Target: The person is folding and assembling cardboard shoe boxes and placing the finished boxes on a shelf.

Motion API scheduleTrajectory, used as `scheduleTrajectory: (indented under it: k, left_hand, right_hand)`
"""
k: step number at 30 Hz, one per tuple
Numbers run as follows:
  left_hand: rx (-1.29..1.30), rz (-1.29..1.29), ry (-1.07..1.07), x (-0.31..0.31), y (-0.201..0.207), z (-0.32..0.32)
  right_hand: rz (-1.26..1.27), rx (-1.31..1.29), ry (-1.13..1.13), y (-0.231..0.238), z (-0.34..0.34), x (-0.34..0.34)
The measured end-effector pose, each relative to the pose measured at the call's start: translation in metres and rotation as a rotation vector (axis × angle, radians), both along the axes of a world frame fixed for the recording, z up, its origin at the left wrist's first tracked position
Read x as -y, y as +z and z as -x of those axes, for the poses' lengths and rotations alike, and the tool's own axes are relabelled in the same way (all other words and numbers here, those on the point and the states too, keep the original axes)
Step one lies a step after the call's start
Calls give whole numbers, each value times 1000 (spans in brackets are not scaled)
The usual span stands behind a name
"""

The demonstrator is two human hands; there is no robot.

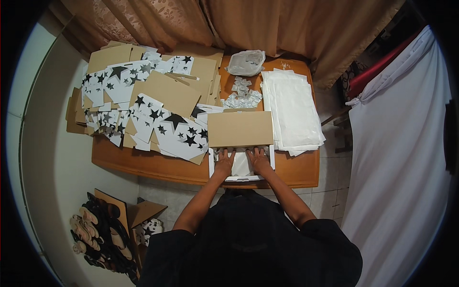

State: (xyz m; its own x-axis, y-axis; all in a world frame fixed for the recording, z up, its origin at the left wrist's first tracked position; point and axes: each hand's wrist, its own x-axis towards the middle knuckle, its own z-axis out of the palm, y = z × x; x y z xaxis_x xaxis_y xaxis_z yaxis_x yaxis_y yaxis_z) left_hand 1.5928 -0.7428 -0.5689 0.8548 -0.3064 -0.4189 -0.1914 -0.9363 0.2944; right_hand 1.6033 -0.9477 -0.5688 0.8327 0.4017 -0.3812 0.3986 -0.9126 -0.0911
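An open cardboard box (241, 128) stands at the table's front edge, its brown lid raised on the far side and its walls white. White paper (242, 165) lines the inside; whatever lies beneath it is hidden. My left hand (224, 161) reaches into the left half of the box, fingers spread on the paper. In the right half, my right hand (258, 160) presses down the same way, fingers apart. Neither hand grips anything. Right beside the box lies a stack of white paper sheets (292, 112).
Flat star-printed cardboard pieces (174, 126) pile up on the left of the wooden table (143, 160). Small white packets (243, 98) and a clear plastic bag (246, 63) lie behind the box. Several shoes (100, 234) are at the lower left. A white cloth (397, 143) hangs at right.
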Motion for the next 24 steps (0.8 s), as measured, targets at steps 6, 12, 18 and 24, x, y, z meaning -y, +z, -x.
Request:
scheduleTrajectory:
  k: [6, 12, 18, 24]
  left_hand:
    - [14, -100, -19, -5, 1, 5]
    - [9, -133, -77, 4, 20, 0]
    - [-64, 69, -18, -8, -6, 4]
    - [-57, 5, -71, -12, -12, 13]
  right_hand:
    - [22, 4, 9, 13, 0, -11]
    - [-24, -59, 42, 7, -2, 6]
    - [-173, -284, 3, 19, -1, 16]
    - [-156, -301, 27, 8, -1, 11]
